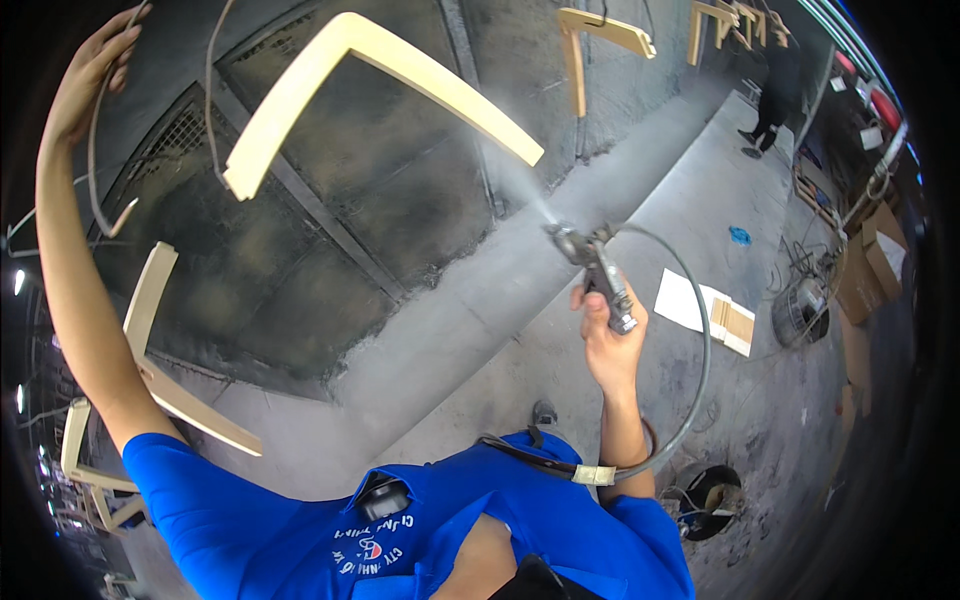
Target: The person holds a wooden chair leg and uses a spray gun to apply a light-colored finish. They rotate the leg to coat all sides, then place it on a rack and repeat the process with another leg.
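Observation:
My right hand (612, 350) is wrapped round the handle of a metal spray gun (603, 275). From the gun's nozzle a pale mist rises toward an L-shaped wooden piece (350, 40), pale yellow, hanging in front of me. A grey hose (704, 350) loops from the gun down past my right forearm. High at the far left, my left hand (92, 80) has its fingers curled round a bent wire hook (93, 170). Another wire (210, 100) runs down to the left end of the wooden piece.
More L-shaped wooden pieces hang at left (150, 300) and upper right (610, 32). Behind stands a dark, stained panel wall (350, 190). A person (775, 95) stands far right. Around the right floor are a bucket (712, 500), cardboard boxes (872, 265), a metal pot (800, 312) and white sheets (682, 298).

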A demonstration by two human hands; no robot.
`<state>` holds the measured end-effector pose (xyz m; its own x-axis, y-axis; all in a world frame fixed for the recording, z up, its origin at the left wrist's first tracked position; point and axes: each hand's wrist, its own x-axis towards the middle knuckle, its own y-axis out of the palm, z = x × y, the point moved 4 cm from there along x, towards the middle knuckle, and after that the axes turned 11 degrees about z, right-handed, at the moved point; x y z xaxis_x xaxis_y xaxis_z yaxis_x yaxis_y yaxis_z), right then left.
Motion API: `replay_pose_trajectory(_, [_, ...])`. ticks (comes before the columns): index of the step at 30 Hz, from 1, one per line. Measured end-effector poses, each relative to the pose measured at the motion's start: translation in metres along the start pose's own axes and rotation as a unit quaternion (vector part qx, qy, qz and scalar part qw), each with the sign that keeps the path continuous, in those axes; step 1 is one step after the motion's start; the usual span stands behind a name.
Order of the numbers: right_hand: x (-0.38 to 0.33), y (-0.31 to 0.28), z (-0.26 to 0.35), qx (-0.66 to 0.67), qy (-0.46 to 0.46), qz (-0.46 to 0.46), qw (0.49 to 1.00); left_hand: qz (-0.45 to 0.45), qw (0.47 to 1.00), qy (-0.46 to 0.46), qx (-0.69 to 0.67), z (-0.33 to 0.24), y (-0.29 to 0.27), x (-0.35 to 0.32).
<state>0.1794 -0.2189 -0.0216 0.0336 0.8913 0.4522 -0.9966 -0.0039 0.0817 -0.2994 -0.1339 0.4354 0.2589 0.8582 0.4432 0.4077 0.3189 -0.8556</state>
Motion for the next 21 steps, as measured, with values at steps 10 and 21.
replay_pose_trajectory(10, [0.092,0.123,0.06,0.092,-0.103,0.165,0.977,-0.003,0.996,0.025,-0.09,-0.101,0.05,-0.032])
replay_pose_trajectory(21, [0.133,0.126,-0.033,0.051,-0.058,-0.029,0.997,0.038,0.961,0.207,-0.181,-0.183,0.121,-0.025])
